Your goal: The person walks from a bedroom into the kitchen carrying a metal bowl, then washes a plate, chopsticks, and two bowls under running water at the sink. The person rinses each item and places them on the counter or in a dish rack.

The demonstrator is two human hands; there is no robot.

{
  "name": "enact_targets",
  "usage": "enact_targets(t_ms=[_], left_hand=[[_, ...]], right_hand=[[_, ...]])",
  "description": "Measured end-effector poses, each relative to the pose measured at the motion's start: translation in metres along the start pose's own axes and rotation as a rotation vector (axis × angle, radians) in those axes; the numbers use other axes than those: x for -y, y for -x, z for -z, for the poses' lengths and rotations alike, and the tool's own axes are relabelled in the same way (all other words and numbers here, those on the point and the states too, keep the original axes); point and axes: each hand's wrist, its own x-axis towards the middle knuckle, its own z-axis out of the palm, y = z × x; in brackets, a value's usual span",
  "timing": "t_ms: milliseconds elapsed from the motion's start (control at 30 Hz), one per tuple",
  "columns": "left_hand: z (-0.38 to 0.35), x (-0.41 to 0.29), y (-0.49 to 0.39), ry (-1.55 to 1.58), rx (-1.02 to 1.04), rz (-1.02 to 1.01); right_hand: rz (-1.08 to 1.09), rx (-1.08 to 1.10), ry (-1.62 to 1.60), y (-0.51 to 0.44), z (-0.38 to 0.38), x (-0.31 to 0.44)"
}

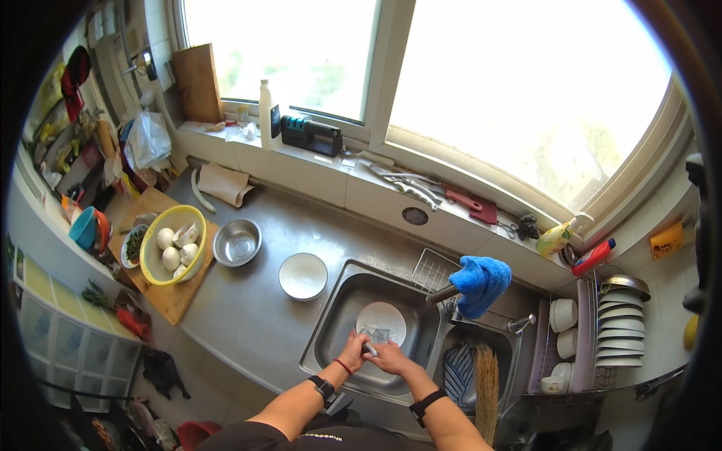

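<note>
Over the large sink basin (414, 293), my left hand (353, 350) and my right hand (389, 357) meet. Their fingers close around a small pale object (370, 349), mostly hidden and too small to identify. Just beyond my fingertips, a white bowl (389, 313) rests in the basin, with something clear and shiny inside, perhaps water. Another white bowl (303, 276) stands on the steel counter to the left of the sink.
A steel bowl (237, 242) sits beside a cutting board (169, 304) bearing a yellow basket (144, 248) of white round items. A blue cloth (479, 284) drapes the faucet (441, 295). The smaller basin holds a striped cloth (459, 375) and straw brush (486, 389). At right stands a dish rack (586, 332).
</note>
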Motion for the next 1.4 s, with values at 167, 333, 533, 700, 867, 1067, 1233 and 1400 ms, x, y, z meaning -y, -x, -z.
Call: enact_targets(t_ms=[167,333,533,700,867,1067,1233,1400], left_hand=[[-0.010,-0.020,0.021,-0.040,0.205,0.178],[-0.037,-0.018,0.028,-0.081,0.300,0.359],[-0.029,-0.024,0.024,-0.097,0.360,0.341],[-0.022,-0.030,0.025,-0.192,0.266,0.254],[-0.024,-0.031,0.028,-0.166,0.269,0.251],[-0.022,-0.033,0.033,-0.119,0.342,0.329],[-0.021,-0.046,0.038,-0.222,0.307,0.219],[-0.027,-0.051,0.046,-0.164,0.282,0.256]], right_hand=[[-0.216,0.168,0.795,-0.002,0.053,-0.020],[-0.043,-0.284,0.646,-0.025,0.052,-0.023],[-0.083,-0.186,-0.200,-0.034,0.024,-0.013],[-0.147,0.083,0.127,-0.005,0.032,-0.013],[-0.292,-0.247,0.672,-0.011,0.047,-0.014],[0.085,-0.504,-0.045,-0.047,0.033,-0.006],[-0.076,0.047,-0.145,-0.026,0.026,-0.002],[-0.302,-0.262,0.464,-0.020,0.037,-0.001]])
